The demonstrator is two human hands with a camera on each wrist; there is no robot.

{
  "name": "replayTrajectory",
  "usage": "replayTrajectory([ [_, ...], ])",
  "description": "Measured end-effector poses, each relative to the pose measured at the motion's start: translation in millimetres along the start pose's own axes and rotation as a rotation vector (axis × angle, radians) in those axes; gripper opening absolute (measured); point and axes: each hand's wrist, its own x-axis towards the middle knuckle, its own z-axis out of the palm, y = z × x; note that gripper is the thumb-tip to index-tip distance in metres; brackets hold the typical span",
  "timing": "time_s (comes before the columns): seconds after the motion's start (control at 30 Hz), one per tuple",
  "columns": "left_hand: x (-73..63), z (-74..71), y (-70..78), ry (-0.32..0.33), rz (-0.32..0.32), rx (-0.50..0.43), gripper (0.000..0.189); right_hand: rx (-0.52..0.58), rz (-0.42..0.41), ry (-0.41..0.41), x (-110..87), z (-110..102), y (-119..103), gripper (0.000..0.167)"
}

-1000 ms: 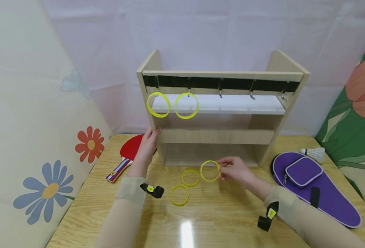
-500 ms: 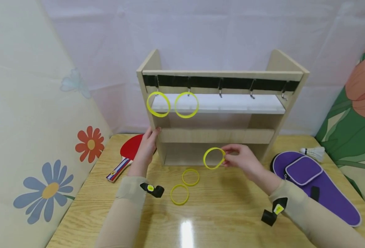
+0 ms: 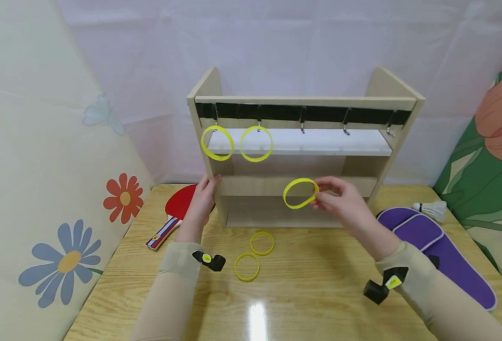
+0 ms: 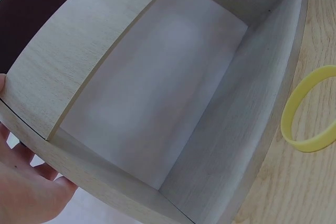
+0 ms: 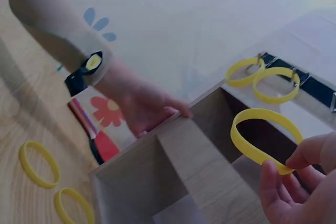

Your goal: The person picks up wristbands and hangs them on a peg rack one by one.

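My right hand pinches a yellow wristband by its right side, in front of the middle board of the wooden shelf. The right wrist view shows thumb and fingertips on the band. My left hand grips the left side panel of the shelf, fingers round its edge, partly hidden behind it. Two yellow wristbands, the left one and the right one, hang from the first two hooks. Further right, a hook carries no band. Two more wristbands lie on the table.
A red table tennis bat lies left of the shelf, partly behind my left hand. On the right are a purple bat case, partly under my right forearm, and a white shuttlecock. A patterned cloth stands at the left.
My right hand has lifted the wristband from near the table up to the middle board, drifting slightly right. My left hand stays on the shelf panel.
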Motion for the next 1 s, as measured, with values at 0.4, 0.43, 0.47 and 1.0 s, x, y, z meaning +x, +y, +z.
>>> replayTrajectory([
  [0.4, -0.3, -0.3, 0.8, -0.007, 0.012, -0.008, 0.054, 0.166, -0.108, 0.034, -2.6, 0, -31, 0.023],
  [0.43, -0.3, -0.3, 0.8, -0.008, 0.014, -0.009, 0.054, 0.187, -0.122, 0.039, -2.0, 1, -33, 0.025],
  [0.47, -0.6, -0.2, 0.9, -0.01, 0.015, -0.008, 0.054, 0.201, -0.132, 0.046, -1.6, 1, -36, 0.026],
  [1.0, -0.4, 1.1, -0.1, 0.003, 0.033, -0.018, 0.052, 0.431, -0.152, 0.132, 10.7, 12, -56, 0.042],
])
